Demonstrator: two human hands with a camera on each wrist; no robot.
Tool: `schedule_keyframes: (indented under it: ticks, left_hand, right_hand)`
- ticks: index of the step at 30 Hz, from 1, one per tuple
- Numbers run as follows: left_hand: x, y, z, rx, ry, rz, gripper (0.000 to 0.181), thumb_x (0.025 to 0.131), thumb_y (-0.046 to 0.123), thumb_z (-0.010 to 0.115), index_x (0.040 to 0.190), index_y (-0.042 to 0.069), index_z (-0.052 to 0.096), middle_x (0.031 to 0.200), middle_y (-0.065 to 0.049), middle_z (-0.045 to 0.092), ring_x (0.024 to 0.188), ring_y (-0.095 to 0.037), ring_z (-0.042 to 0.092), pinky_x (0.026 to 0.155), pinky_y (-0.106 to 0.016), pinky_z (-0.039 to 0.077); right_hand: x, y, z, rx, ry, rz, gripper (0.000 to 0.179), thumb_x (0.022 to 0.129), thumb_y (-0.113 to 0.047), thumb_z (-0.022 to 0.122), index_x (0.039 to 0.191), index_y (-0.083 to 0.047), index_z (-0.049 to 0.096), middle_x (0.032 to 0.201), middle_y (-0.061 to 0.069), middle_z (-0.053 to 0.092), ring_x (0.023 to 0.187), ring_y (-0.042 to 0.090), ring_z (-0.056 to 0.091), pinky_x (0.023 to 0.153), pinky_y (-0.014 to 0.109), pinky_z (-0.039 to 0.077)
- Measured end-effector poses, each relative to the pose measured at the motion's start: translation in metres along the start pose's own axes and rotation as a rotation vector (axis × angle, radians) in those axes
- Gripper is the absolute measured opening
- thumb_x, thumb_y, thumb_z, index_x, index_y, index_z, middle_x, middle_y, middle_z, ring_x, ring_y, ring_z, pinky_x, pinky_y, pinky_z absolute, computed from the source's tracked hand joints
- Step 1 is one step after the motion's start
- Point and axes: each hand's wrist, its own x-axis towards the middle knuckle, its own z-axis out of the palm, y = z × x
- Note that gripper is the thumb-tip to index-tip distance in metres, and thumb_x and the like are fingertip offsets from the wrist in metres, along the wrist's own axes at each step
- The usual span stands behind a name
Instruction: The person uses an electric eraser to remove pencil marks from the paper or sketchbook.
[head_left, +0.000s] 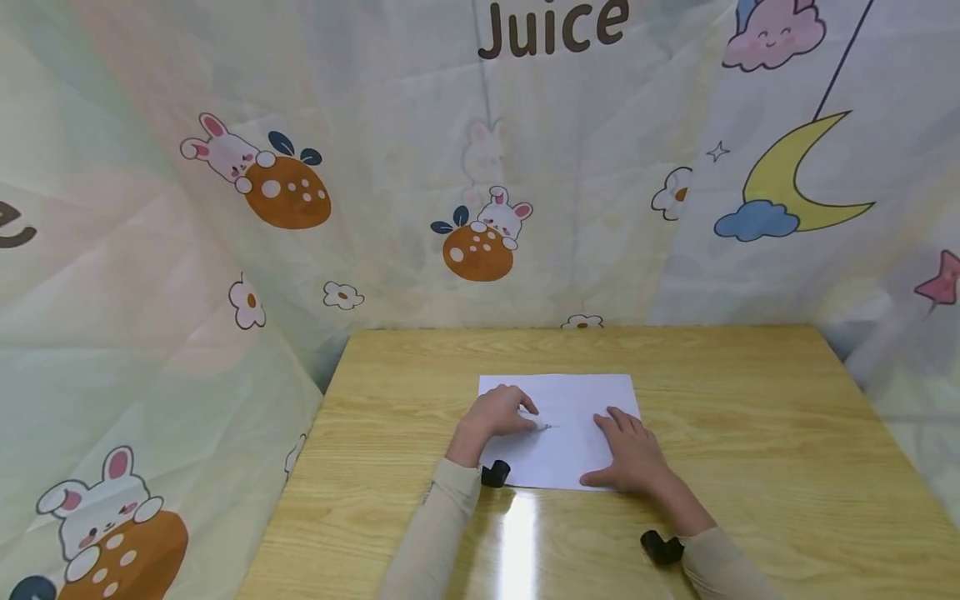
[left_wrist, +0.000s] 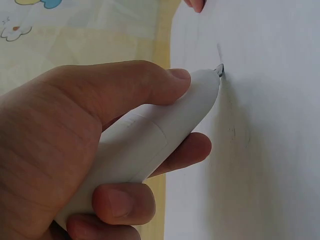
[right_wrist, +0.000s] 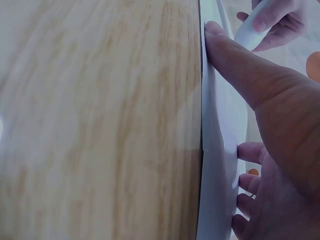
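Observation:
A white sheet of paper (head_left: 570, 467) lies on the wooden table. My left hand (head_left: 501, 414) grips a thick white pen-shaped tool (left_wrist: 150, 135) with a small pointed metal tip; thumb and curled fingers wrap its smooth, rounded body. The tip stands right at the paper's surface, beside a short thin dark line (left_wrist: 219, 51). Over the right part of the sheet, my right hand (head_left: 632, 454) spreads its fingers and rests on the paper. Its thumb (right_wrist: 235, 57) lies along the near edge of the sheet in the right wrist view.
The wooden table (head_left: 750, 433) extends around the sheet on all sides. Black wrist-camera pieces (head_left: 496, 474) sit close to each wrist. A printed cloth (head_left: 390, 167) with rabbits, flowers and a moon hangs behind the table and along its sides.

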Motion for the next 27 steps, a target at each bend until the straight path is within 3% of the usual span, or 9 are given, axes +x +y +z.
schedule_keyframes:
  ticks: [4,11,27]
  left_hand:
    - [0.0041,0.0036,0.001,-0.012,0.003,0.006,0.019,0.083,0.034,0.075,0.101,0.026,0.078,0.107,0.009,0.069,0.102,-0.012,0.061,0.074,-0.027,0.048]
    - [-0.0002,0.0032,0.0045,-0.036,0.006,-0.029,0.018,0.081,0.034,0.076,0.098,0.027,0.078,0.106,0.007,0.07,0.102,-0.013,0.061,0.073,-0.028,0.048]
    - [0.0061,0.0045,0.0039,-0.057,-0.018,-0.006,0.019,0.082,0.035,0.076,0.099,0.027,0.078,0.108,0.008,0.069,0.089,-0.007,0.059,0.066,-0.026,0.046]
  right_hand:
    - [-0.0005,-0.0002,-0.0033,-0.006,0.005,0.0,0.111,0.061,-0.066,0.081,0.143,-0.001,0.044,0.149,0.026,0.03,0.135,0.048,0.025,0.1,0.07,0.021]
    - [-0.0024,0.0031,0.0035,-0.006,0.01,-0.008,0.111,0.061,-0.068,0.079,0.143,-0.002,0.045,0.149,0.025,0.031,0.135,0.047,0.025,0.1,0.07,0.022]
    - [-0.0022,0.0009,-0.0003,-0.013,0.008,-0.002,0.11,0.061,-0.067,0.08,0.142,-0.002,0.045,0.149,0.026,0.032,0.134,0.047,0.027,0.099,0.07,0.023]
